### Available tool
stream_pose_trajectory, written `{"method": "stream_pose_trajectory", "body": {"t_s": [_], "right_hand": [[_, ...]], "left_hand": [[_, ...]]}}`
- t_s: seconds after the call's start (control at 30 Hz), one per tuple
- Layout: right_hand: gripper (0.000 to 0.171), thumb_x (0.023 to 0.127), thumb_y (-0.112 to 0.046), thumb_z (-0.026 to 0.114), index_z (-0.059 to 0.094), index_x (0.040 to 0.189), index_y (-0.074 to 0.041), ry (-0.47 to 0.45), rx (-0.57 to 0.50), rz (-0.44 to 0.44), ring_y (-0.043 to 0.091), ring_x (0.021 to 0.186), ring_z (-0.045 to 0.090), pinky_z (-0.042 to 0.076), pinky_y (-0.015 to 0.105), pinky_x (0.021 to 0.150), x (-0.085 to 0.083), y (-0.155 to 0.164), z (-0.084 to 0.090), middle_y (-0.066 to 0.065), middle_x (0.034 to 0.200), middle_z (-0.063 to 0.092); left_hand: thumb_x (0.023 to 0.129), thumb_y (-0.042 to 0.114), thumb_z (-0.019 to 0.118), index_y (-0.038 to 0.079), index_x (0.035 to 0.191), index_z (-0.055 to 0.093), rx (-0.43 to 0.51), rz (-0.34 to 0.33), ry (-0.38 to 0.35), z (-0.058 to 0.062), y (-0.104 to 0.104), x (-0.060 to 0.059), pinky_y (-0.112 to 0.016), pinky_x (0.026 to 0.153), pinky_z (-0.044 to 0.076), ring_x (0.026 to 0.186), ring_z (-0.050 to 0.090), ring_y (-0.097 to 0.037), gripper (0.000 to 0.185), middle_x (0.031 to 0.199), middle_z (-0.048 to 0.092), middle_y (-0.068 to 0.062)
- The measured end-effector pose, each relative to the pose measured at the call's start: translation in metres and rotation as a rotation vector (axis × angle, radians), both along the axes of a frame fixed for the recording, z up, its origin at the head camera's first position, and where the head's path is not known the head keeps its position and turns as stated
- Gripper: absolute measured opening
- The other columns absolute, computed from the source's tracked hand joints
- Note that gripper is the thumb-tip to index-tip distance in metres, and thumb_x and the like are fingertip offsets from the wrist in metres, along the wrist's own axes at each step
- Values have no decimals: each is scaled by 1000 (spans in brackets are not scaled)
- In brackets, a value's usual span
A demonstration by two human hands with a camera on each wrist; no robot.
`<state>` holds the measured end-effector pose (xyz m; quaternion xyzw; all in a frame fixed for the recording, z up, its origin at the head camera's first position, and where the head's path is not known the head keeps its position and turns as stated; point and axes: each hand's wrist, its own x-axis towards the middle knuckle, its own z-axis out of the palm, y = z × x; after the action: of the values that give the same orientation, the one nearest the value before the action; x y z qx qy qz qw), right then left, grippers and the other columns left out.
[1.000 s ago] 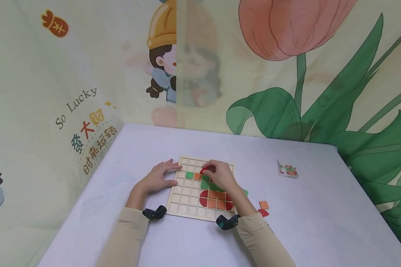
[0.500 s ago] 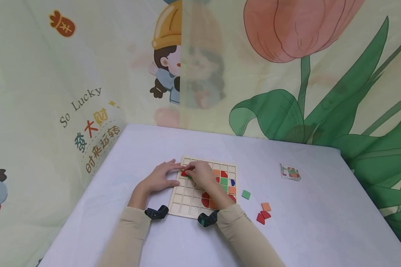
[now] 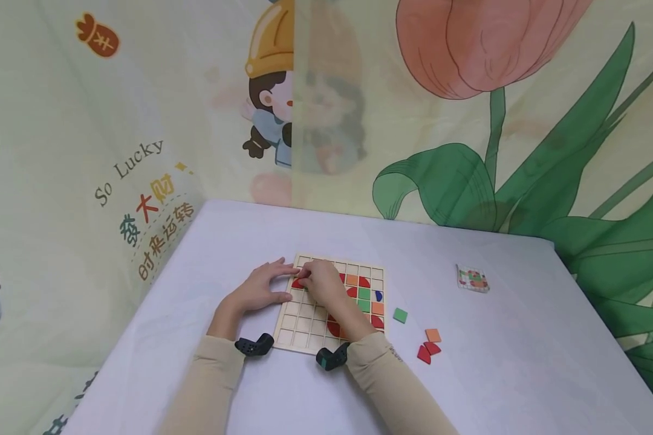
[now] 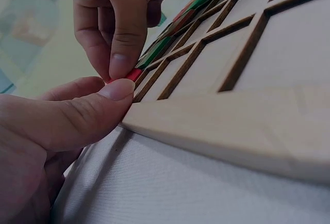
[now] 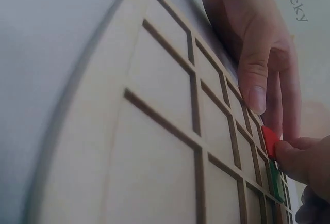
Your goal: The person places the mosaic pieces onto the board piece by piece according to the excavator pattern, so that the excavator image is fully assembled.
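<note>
A wooden grid board [image 3: 299, 327] lies on the white table, with orange, green, red and blue pieces in its right-hand cells. My left hand [image 3: 279, 284] rests on the board's left edge with the fingers laid flat on top. Its thumb [image 4: 87, 113] presses against the side. My right hand [image 3: 305, 280] reaches across to the upper left cells and pinches a small red piece [image 3: 296, 283] between thumb and fingers. In the left wrist view the red piece [image 4: 133, 74] sits low against the board [image 4: 232, 115]. In the right wrist view the red piece [image 5: 269, 140] stands on edge.
To the right of the board lie a green square [image 3: 400, 315], an orange square [image 3: 432, 335] and two red pieces [image 3: 427, 351]. A small pattern card [image 3: 472, 279] lies further right. Printed curtains close off the back and left of the table.
My right hand has carried the red piece leftward from the board's upper middle to its upper left corner, uncovering the pieces on the right. The left hand has stayed put.
</note>
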<state>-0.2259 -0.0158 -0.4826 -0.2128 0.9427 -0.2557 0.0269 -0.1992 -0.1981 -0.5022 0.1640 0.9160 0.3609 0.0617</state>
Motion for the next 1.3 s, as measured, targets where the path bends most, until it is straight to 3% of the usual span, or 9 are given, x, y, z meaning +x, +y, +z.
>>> {"method": "stream_pose_trajectory", "body": {"t_s": [0.2,0.4,0.57,0.73,0.97,1.1,1.3], "right_hand": [[6,87,-20,69,72,87,-16,18,63,-54,12,75,54,50,23,67,3,-1,-3,-1,89,56],[19,88,-24,69,71,106,-20,-1,-40,-102,14,83,57,52,27,72,8,19,2,1,101,59],[21,90,-20,65,69,110,-15,-65,-145,-202,17,80,58,51,28,65,7,90,14,4,99,64],[29,90,-24,65,63,118,-14,-252,-38,-304,21,91,57,52,30,71,6,180,19,8,104,64],[43,82,-27,74,59,119,-13,-432,40,-268,29,98,50,52,39,75,18,266,19,16,111,55],[47,76,-33,79,58,114,-16,-509,98,-250,31,103,48,52,44,77,23,278,16,16,112,53],[37,77,-27,79,59,106,-15,-476,123,-282,31,99,45,50,41,74,17,266,9,15,106,48]], "left_hand": [[81,31,74,18,135,54,4,12,-11,-1,3,1,-59,118,11,145,20,-35,58,153,36,-10],[80,32,74,21,135,54,5,29,-30,-3,8,2,-62,116,13,145,20,-37,59,153,34,-10],[80,32,75,21,134,55,6,9,-24,-4,13,0,-61,116,14,145,21,-34,59,152,37,-9],[80,31,75,20,135,54,-19,16,-26,0,13,-2,-59,117,13,146,20,-33,60,152,36,-9],[81,30,74,19,136,53,-29,27,-41,3,12,0,-59,118,12,146,19,-33,60,153,35,-10],[80,31,74,19,136,53,-29,32,-34,4,9,1,-60,117,12,146,19,-34,61,153,35,-10],[80,33,75,19,136,52,-22,39,-27,3,7,1,-60,117,11,146,19,-35,62,153,35,-10]]}}
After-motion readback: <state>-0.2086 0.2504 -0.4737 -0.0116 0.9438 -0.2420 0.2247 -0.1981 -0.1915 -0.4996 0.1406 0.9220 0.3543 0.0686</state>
